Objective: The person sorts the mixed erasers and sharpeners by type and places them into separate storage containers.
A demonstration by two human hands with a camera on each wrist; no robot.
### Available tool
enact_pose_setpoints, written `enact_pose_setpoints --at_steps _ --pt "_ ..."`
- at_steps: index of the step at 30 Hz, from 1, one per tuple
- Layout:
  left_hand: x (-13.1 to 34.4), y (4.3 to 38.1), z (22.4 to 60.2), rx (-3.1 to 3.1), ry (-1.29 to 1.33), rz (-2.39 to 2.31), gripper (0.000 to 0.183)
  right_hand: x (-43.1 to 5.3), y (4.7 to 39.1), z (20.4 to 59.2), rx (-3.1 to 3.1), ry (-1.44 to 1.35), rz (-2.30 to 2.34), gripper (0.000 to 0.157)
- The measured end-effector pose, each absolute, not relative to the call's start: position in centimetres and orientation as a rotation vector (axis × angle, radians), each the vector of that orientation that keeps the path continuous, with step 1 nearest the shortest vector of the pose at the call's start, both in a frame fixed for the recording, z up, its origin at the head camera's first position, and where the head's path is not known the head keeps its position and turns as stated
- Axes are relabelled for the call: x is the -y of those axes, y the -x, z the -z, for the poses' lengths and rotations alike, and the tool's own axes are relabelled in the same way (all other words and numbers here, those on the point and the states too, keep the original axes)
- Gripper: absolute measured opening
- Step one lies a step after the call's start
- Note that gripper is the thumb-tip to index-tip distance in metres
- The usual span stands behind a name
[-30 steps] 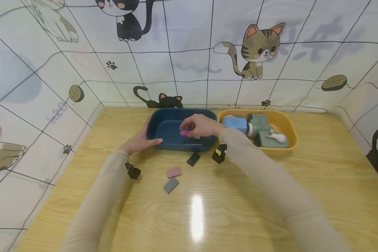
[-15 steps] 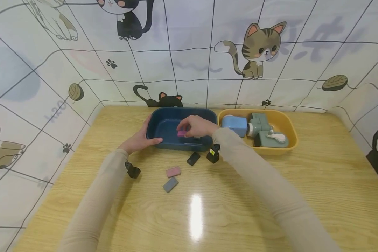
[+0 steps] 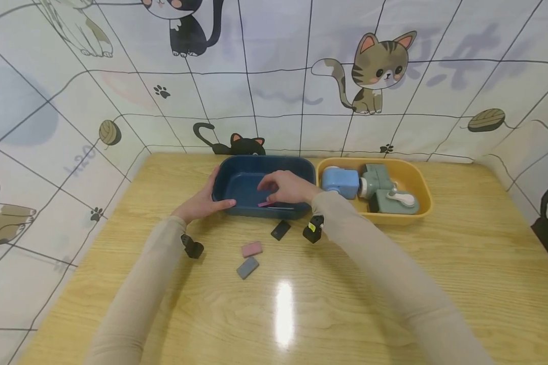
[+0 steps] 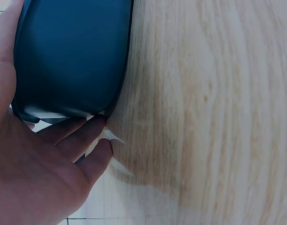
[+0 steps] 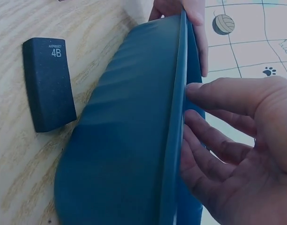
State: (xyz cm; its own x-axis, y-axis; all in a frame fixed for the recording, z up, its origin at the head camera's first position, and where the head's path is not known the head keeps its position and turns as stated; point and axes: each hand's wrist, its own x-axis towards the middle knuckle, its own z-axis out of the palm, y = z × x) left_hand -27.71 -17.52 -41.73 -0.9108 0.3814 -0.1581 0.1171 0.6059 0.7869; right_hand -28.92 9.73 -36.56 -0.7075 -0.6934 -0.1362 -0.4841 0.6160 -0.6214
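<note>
My left hand [image 3: 204, 204] holds the left end of a dark blue plastic bin [image 3: 267, 212], thumb along the front and fingers round the end wall. In the left wrist view its fingertips lie against the bin's outside, low near the table. My right hand [image 3: 292, 186] is over the bin's inside with fingers loosely curled and thumb apart from them. A magenta eraser-like block [image 3: 264, 204] shows below the thumb by the front wall, partly hidden. In the right wrist view the fingers are behind the bin's rim, with nothing visible between them.
A black eraser [image 5: 49, 84] marked 4B lies in front of the bin. Pink [image 3: 251, 249] and grey [image 3: 248, 267] blocks lie nearer on the table. Against the bin's right stands a yellow bin [image 3: 395, 219] with blue and grey-green items. A cat-print wall covering [image 3: 278, 91] rises behind.
The magenta block, pinched in my right fingers earlier, is now lower and nearer the bin's front wall, and the fingers have come apart. My left hand stays on the bin.
</note>
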Motion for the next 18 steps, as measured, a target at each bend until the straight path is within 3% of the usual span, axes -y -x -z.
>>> enact_pose_setpoints --at_steps 18 --pt "17.5 27.9 41.8 -2.525 -0.383 -1.187 0.109 -10.7 27.5 36.2 -2.436 0.989 0.869 0.034"
